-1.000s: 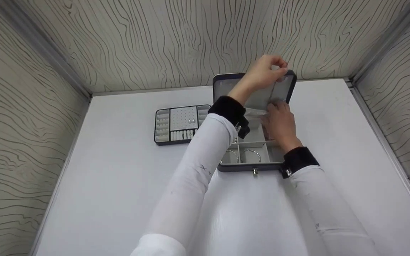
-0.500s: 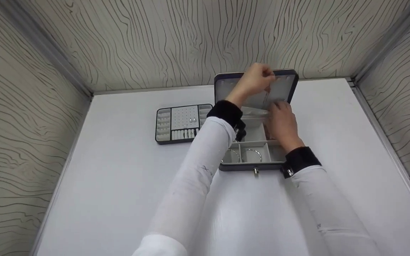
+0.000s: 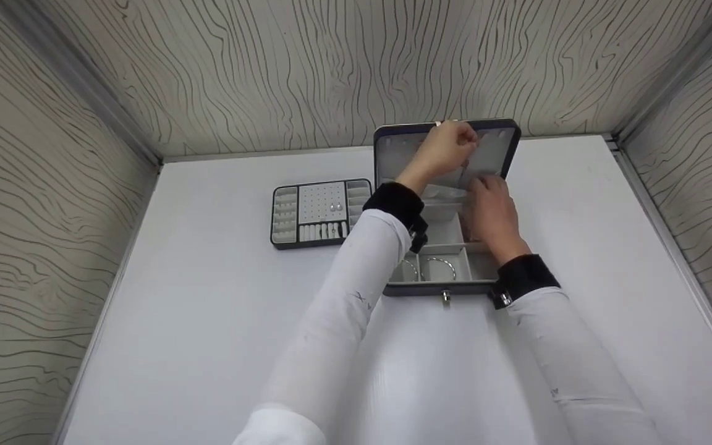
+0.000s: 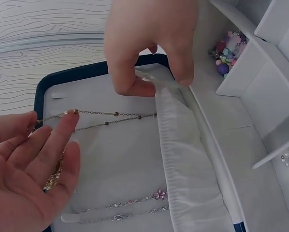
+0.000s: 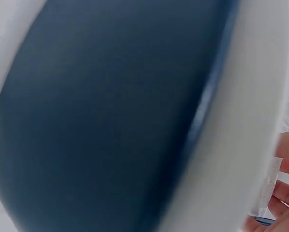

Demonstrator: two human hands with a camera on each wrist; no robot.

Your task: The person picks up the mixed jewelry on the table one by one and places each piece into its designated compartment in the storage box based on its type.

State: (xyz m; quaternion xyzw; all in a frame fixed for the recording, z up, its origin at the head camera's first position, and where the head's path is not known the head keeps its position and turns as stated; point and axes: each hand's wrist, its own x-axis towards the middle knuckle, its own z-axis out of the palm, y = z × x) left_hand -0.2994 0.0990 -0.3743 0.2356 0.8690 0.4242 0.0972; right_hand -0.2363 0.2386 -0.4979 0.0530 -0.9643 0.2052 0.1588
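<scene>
My left hand (image 3: 449, 148) is in front of the raised lid of a dark blue jewelry box (image 3: 418, 288). In the left wrist view its fingers hold a thin gold necklace (image 4: 116, 114) with small dark beads, part of it bunched in the palm. The chain runs across to a gathered white fabric pocket (image 4: 188, 169) on the lid's lining, where its end is hidden. My right hand (image 3: 493, 213) pinches the pocket's upper edge between thumb and fingers. Beside the gold chain, a silver necklace with a pink flower (image 4: 159, 194) also hangs into the pocket.
Left of the box lies a jewelry tray (image 3: 322, 204) with pearl earrings (image 3: 335, 207) and ring slots. Silver bracelets (image 3: 439, 262) sit in front compartments, and colorful beads (image 4: 225, 53) in another. Box side fills most of the right wrist view. A patterned wall (image 3: 331, 68) stands behind.
My left hand has moved a little left and down in front of the lid with the gold necklace. The right hand stays at the fabric pocket.
</scene>
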